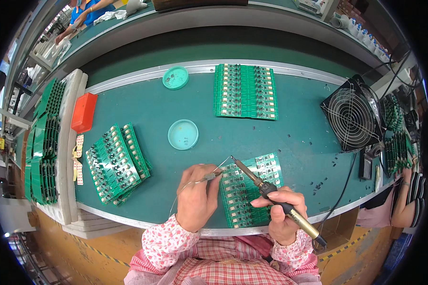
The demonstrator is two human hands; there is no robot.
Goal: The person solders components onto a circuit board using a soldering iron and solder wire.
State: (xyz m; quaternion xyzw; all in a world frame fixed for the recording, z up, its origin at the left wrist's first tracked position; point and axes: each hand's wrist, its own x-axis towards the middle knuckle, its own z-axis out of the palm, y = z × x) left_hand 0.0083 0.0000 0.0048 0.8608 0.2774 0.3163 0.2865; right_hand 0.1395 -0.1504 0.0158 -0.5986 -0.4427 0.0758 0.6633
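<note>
A soldering iron with a black and gold handle is gripped in my right hand, its tip pointing up and to the left. My left hand pinches a thin solder wire, whose end reaches close to the iron's tip. Whether wire and tip touch, I cannot tell. Below both tools lies a green circuit board panel with rows of small components, near the table's front edge. My left fingertips are at its upper left corner, and my right hand partly covers its right side.
Stacked panels lie left, another panel at the back. Two round turquoise dishes stand mid-table. A red box is far left beside racked boards. A black fan stands right, near scattered black bits. Other people work nearby.
</note>
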